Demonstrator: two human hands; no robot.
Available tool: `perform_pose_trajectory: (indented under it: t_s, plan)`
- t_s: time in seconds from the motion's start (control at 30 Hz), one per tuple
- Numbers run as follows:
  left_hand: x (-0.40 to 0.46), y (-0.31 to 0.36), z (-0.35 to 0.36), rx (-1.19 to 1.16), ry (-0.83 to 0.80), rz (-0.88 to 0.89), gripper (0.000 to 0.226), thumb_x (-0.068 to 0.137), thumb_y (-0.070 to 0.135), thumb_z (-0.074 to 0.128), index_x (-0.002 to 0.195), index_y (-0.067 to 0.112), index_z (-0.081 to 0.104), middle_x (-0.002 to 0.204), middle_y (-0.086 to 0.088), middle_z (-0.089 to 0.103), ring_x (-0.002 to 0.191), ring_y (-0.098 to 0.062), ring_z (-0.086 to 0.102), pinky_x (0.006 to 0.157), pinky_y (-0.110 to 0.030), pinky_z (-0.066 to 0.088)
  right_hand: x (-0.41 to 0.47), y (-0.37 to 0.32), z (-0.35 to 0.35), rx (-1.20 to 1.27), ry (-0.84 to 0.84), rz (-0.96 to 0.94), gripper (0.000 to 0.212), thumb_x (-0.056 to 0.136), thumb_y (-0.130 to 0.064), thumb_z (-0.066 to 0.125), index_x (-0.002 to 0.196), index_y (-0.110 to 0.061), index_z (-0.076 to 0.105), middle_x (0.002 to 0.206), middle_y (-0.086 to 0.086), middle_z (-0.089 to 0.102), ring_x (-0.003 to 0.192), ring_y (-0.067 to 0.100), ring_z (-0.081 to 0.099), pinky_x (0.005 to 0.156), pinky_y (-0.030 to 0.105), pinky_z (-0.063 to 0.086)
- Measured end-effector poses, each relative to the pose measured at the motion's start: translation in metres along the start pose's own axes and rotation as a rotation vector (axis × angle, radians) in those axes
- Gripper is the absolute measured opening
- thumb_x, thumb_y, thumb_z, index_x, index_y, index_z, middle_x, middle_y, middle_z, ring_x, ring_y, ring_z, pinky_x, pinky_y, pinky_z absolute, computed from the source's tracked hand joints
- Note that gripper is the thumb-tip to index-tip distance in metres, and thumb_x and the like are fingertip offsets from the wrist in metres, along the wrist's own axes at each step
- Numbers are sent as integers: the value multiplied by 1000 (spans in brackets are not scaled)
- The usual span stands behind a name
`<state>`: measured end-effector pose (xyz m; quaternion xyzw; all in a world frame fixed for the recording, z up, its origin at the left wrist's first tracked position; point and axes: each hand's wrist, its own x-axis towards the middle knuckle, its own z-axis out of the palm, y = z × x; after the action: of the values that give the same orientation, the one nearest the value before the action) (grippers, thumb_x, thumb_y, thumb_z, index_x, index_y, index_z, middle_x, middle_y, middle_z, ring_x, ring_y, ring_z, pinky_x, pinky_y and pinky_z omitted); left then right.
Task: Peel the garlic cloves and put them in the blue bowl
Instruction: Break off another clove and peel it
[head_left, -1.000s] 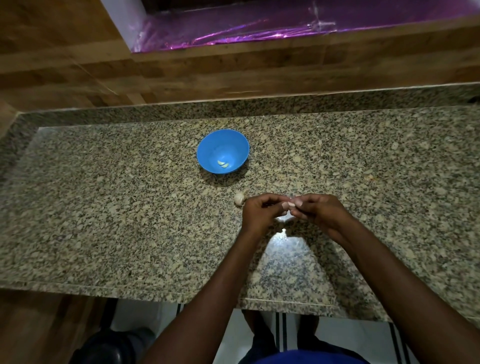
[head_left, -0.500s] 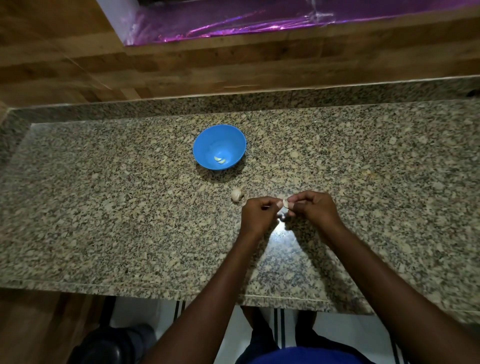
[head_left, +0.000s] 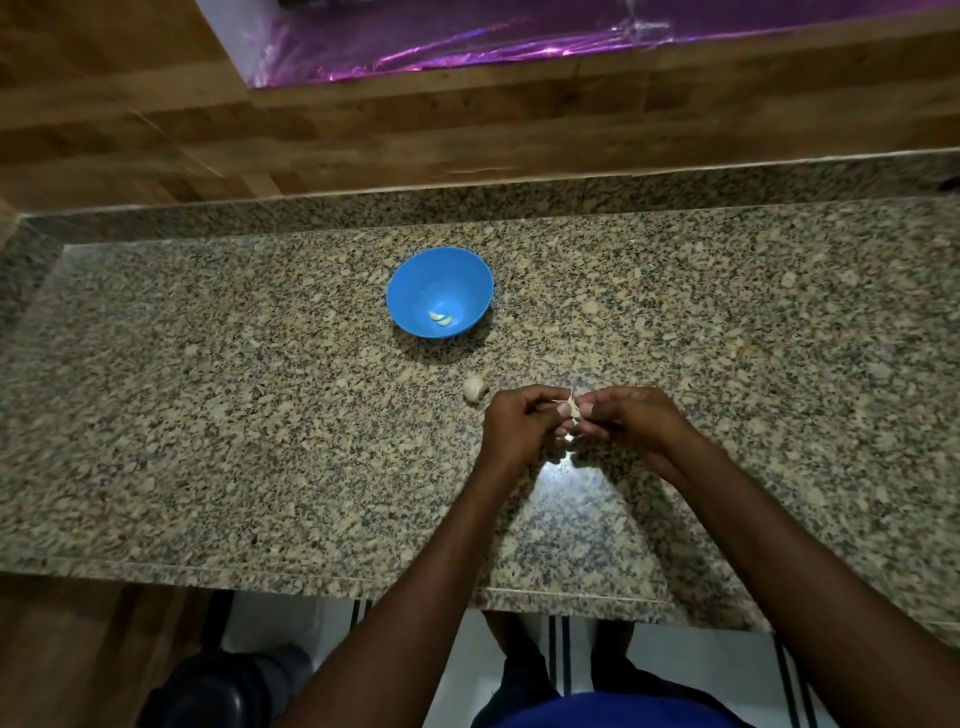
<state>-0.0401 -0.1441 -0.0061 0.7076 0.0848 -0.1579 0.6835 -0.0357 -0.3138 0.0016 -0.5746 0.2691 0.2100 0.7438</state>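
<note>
A speckled brown-and-beige granite worktop (head_left: 208, 415) fills most of the view, with a raised granite lip along its far edge. Behind it rises a wall of brown wood-grain panels (head_left: 467, 140), and at the top runs a strip of shiny purple foil (head_left: 493, 41). Below the worktop's near edge shows a white tiled floor with dark stripes (head_left: 558, 654).

Two bare forearms reach in from the bottom of the view and meet over the worktop, right of centre. The left hand (head_left: 514, 423) and the right hand (head_left: 628, 421) face each other with fingers curled inward, their fingertips together. Between them they pinch a small pale garlic clove with papery skin (head_left: 573, 407), held just above the worktop; a flake of skin sticks up from it. How far it is peeled cannot be told.

A round blue plastic bowl (head_left: 415, 296) stands on the worktop beyond the hands, well apart from them and somewhat left. Inside it, near the bottom, lie two peeled yellowish garlic cloves (head_left: 440, 318), touching each other.

Between bowl and hands, just beside the left hand's knuckles, a small whitish unpeeled garlic piece (head_left: 475, 387) rests on the granite.
</note>
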Motion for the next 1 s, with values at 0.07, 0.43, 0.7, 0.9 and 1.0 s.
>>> perform_pose_trajectory:
  t_s: [0.07,0.43,0.7,0.9,1.0]
  plan:
    - [1,2,1,-32,17,-14,13,88,1,72,100,5,73,87,-24,74,72,-25,72,67,-31,61,0,1,2,15,9,-7,8,86,13,65,91,10,70,86,25,73,73,29,73,62,24,61]
    - [3,8,2,-2,26,-23,10,86,7,77,95,8,75,78,-14,75,67,-18,71,63,-29,59,-10,1,10,-209,86,-179,9,85,-4,76,85,4,73,71,20,72,54,19,68,52,23,54]
    - [-3,6,2,198,-15,117,12,84,13,77,96,14,78,83,-6,77,79,-24,74,73,-40,63,-6,4,8,-231,144,-172,12,84,-5,77,76,2,72,68,19,73,54,21,70,54,25,58]
    - [-3,6,2,281,-20,126,21,85,3,74,105,5,77,94,-10,78,87,-22,75,83,-44,61,-7,4,3,-287,116,-163,14,87,-4,74,76,3,71,66,18,72,53,20,68,50,27,55]
    - [-4,4,0,254,-34,114,21,85,4,75,105,5,77,93,-9,78,84,-21,76,79,-44,62,-6,0,0,-453,93,-210,20,88,-6,74,69,-1,72,63,20,70,52,21,66,58,30,55]
